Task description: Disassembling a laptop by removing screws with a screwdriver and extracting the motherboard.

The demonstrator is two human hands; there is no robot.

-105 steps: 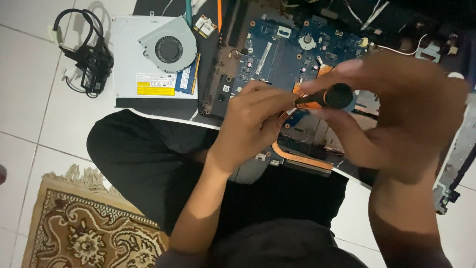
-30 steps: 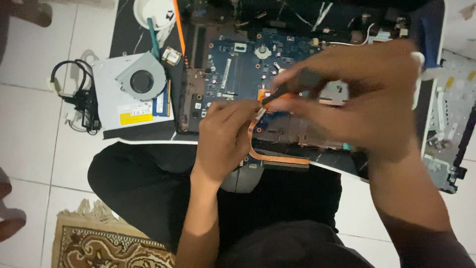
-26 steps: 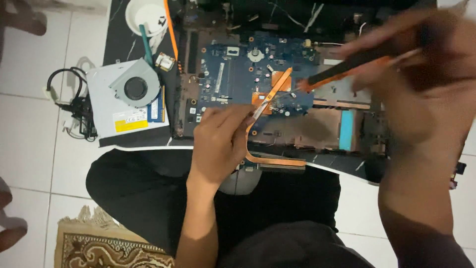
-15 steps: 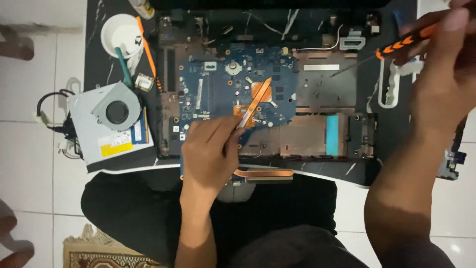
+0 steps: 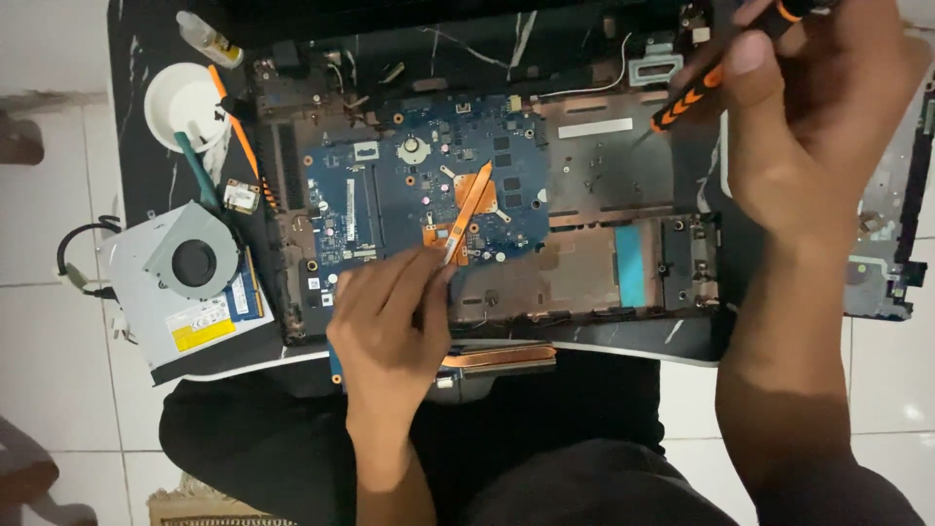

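Left hand (image 5: 390,317) grip closed on orange pry tool (image 5: 469,209), right hand (image 5: 818,127) clasping screwdriver (image 5: 716,78) — yellow label (image 5: 203,336) on drive.

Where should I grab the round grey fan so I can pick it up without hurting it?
Take the fan by its flat outer case, pinching two opposite edges from above. It lies flat on the silver box, blades facing up in the round opening, so keep fingers off that middle part and the thin wires.
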